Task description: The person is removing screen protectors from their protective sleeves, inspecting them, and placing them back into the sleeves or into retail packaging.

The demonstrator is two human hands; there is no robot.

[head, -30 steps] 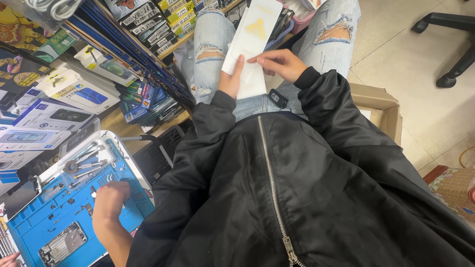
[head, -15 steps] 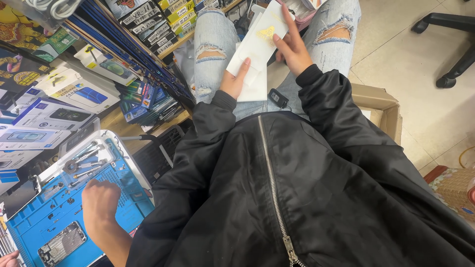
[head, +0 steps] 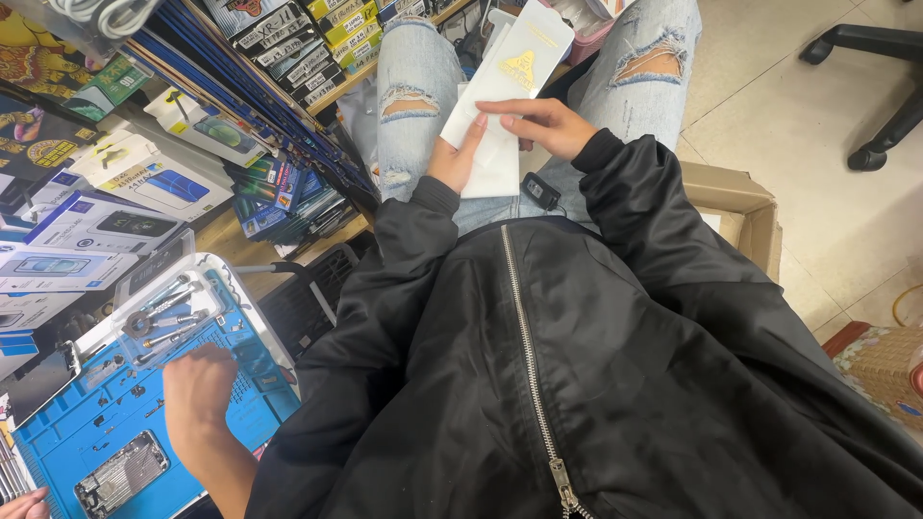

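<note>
While I sit over my lap: both hands work on white packets above my knees.
Left hand (head: 457, 154): fingers closed on the lower end of the white packets, thumb lying up along their face.
Right hand (head: 540, 123): curled in from the right, fingertips (head: 492, 119) pinching the packets' edge just above my left thumb.
White packets (head: 500, 96): flat, long, fanned slightly; the top 1 carries a yellow triangular mark; they tilt up and away between my jeans (head: 413, 86), which are torn at both knees.
Jacket (head: 577, 365): black, zipper running down the middle, fills the lower view.
Small black device (head: 541, 191): clipped at my waist, just below the packets.
Other person's hand (head: 199, 389): lower left, loosely closed, resting on a blue work mat (head: 67, 442).
Mat: holds an opened phone (head: 122, 473); a clear tray of metal tools (head: 163, 312) sits at its upper edge.
Shelves (head: 240, 125): boxed phone accessories stacked at left.
Cardboard box (head: 740, 207): at my right side on the tiled floor (head: 817, 96).
</note>
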